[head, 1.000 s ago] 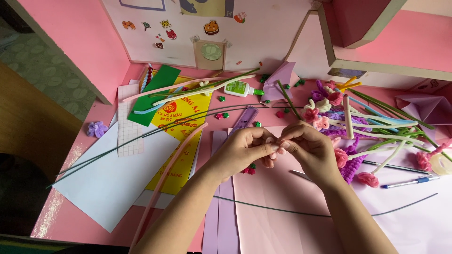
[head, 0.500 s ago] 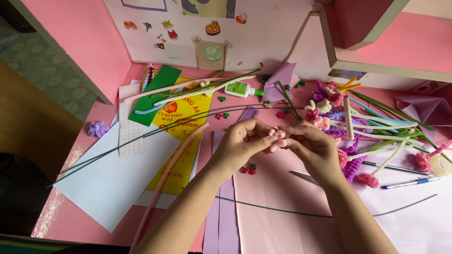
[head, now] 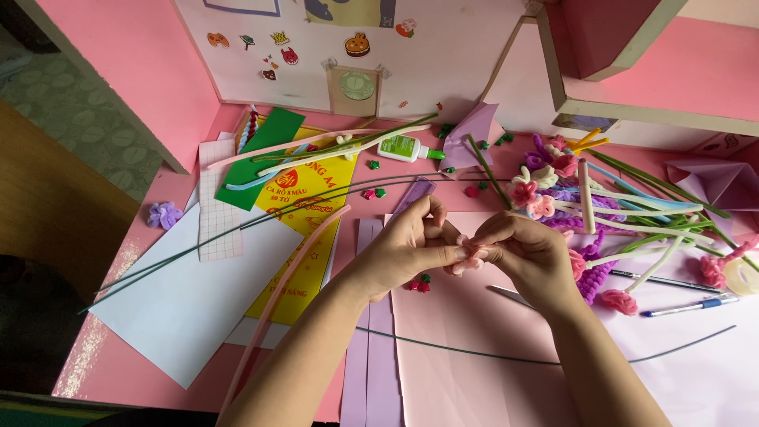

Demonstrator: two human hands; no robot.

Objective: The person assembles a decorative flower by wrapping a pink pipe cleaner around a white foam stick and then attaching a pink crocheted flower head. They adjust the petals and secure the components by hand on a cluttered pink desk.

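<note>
Both hands, left hand (head: 407,247) and right hand (head: 528,255), stay pinched on small pink pipe-cleaner flower (head: 471,257); barely shifted, shaping continues.

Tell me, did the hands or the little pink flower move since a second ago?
Hardly. Both hands, left hand and right hand, stay pressed together over the pink paper, still pinching the small pink pipe-cleaner flower; only the fingertips shifted slightly. The green wire, glue bottle and blue pen lie where they were.
</note>
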